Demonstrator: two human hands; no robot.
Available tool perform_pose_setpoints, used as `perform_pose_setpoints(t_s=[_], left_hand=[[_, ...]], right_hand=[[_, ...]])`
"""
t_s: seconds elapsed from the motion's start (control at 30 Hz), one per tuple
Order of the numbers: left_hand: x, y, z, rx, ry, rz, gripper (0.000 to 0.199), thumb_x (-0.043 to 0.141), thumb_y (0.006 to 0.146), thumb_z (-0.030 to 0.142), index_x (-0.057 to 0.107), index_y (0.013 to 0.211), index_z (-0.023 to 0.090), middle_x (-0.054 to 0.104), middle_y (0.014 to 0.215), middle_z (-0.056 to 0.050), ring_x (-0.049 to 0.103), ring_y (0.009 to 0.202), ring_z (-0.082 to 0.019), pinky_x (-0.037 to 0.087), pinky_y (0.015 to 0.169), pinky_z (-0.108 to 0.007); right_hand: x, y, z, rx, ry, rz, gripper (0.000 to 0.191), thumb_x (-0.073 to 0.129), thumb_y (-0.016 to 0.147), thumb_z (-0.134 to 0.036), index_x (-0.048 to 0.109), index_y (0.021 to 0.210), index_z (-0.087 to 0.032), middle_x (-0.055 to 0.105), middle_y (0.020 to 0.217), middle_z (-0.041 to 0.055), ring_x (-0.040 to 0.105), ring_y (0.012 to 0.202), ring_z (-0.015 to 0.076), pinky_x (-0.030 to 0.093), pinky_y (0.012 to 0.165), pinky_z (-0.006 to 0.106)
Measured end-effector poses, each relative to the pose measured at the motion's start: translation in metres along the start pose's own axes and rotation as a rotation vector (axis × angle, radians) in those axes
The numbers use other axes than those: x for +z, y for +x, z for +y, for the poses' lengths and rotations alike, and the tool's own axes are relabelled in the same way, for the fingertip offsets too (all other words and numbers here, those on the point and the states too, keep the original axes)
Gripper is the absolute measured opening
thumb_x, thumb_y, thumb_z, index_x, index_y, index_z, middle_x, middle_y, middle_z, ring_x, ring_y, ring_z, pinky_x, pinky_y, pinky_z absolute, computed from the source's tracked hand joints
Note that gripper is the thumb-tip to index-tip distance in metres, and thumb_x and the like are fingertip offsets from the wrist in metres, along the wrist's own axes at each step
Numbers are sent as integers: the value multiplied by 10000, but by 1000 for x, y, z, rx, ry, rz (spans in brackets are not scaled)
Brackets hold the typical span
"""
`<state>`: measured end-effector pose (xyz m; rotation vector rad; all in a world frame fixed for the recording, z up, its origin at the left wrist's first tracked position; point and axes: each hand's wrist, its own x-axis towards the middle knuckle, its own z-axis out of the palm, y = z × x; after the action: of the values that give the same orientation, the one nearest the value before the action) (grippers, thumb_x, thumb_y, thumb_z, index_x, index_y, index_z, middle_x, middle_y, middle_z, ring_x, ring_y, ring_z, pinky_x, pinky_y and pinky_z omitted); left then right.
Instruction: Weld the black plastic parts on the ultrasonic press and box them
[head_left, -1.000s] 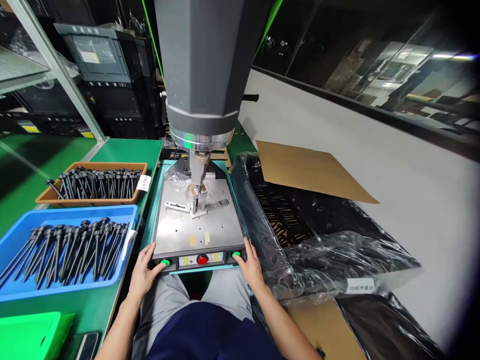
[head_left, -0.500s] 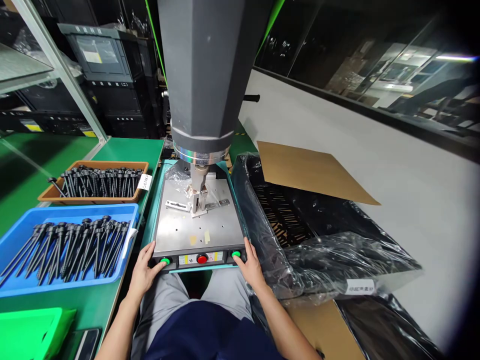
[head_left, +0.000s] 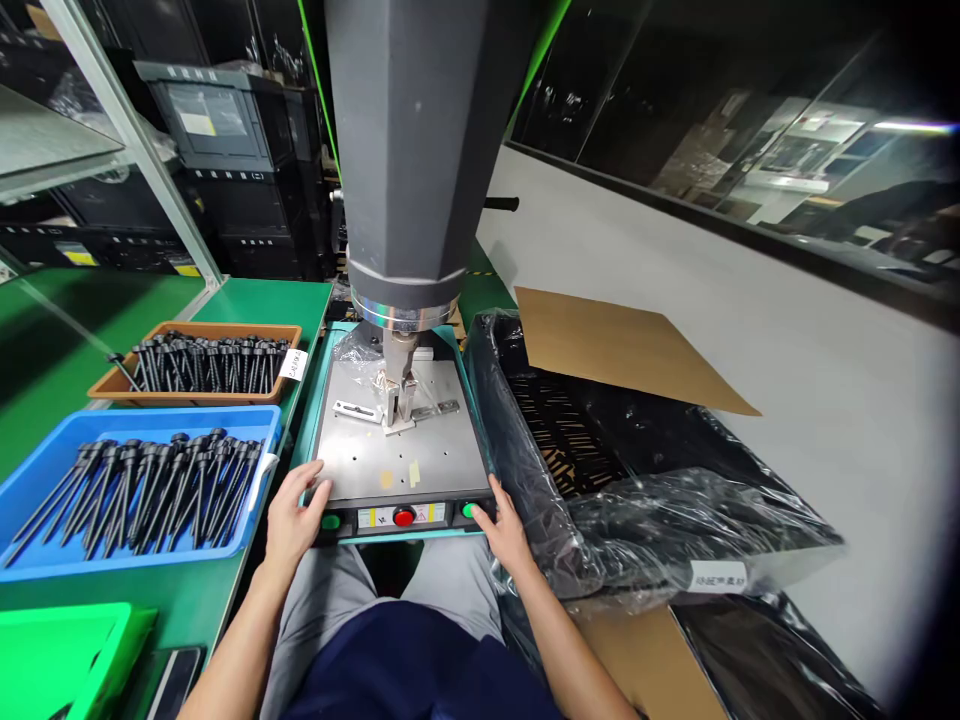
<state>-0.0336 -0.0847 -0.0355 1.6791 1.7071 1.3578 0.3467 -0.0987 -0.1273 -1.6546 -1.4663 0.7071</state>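
Head view: the left hand (head_left: 296, 512) is released and empty, fingers by the left front corner of the flat silver metal plate (head_left: 390, 470), thumb just beyond the left round green button (head_left: 330, 522). Open too, the right hand (head_left: 508, 528) has its fingertips at the plate's right front corner and its thumb at the right round green button (head_left: 469, 510). Between the hands sits a round red button (head_left: 404, 516) on the front edge.

Beyond them, bare plate separates both hands from the upright silver metal fixture (head_left: 391, 402), with the grey metal tool tip (head_left: 400, 352) above it. A blue rectangular plastic tray (head_left: 150, 572) lies left of the left hand, a narrow gap between; black plastic sheeting (head_left: 551, 540) lies close beside the right hand.
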Motion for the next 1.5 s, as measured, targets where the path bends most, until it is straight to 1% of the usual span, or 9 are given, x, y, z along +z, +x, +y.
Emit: perform_pose_setpoints(t_s=[0.1,0.23,0.33,0.5,0.77,0.97,1.17,1.4,1.5], left_hand=[[21,34,28,-175,-245,-62,385,632,829,472,691,1070,178,679,1137,-117,629,1076,-261,513,937,-410],[49,83,55,-380,-581,-135,522,738,725,507,674,1096,146,690,1107,-135,651,1019,-243,535,868,-379],[62,113,73,-493,-744,-167,529,785,676,497,670,1044,134,690,1088,-135,671,922,-192,541,764,-295],[71,141,93,-611,-889,-198,393,830,653,397,644,877,133,690,895,-84,658,704,-121,503,577,-201],[77,148,103,-587,-955,-179,273,816,625,128,624,818,120,656,759,-28,636,606,-79,491,546,-161],[71,147,110,-588,-983,-160,371,794,634,115,637,971,133,673,768,-21,641,602,-81,488,534,-160],[62,145,114,-541,-1036,-164,568,799,625,128,595,1154,161,679,798,-17,632,575,-77,489,517,-165],[59,142,109,-507,-1014,-172,680,801,629,145,564,1265,182,661,796,-7,640,588,-78,501,535,-168],[59,141,107,-502,-1019,-167,674,787,647,144,559,1280,177,661,785,-11,637,582,-78,498,535,-168]], right_hand=[[-1,5,-15,-26,37,157,614,588,845,-507,502,1365,-191,531,1361,165,513,1273,314,470,1020,513],[1,10,-53,-133,105,355,465,588,872,-439,575,1255,-176,562,1296,157,568,1184,273,488,1009,481],[10,14,-79,-149,200,306,407,581,882,-413,588,1212,-177,612,1234,150,622,1101,254,524,961,460],[30,30,-106,-188,284,103,368,592,867,-363,606,1179,-169,706,1073,133,674,1001,239,554,905,423],[57,71,-157,-257,298,-118,251,560,859,-318,673,1045,-193,725,954,69,692,877,202,573,798,359],[67,111,-197,-384,219,49,312,512,881,-273,682,1131,-194,658,957,71,639,804,173,546,775,304],[75,141,-224,-423,-62,202,412,614,840,-290,652,1240,-199,552,996,109,540,986,257,451,945,397],[74,164,-242,-316,-128,105,278,649,838,-298,720,1085,-194,583,1110,115,495,1083,262,396,994,398],[73,166,-242,-340,-128,89,284,652,841,-278,706,1096,-166,589,1176,119,497,1119,256,392,1002,373]])
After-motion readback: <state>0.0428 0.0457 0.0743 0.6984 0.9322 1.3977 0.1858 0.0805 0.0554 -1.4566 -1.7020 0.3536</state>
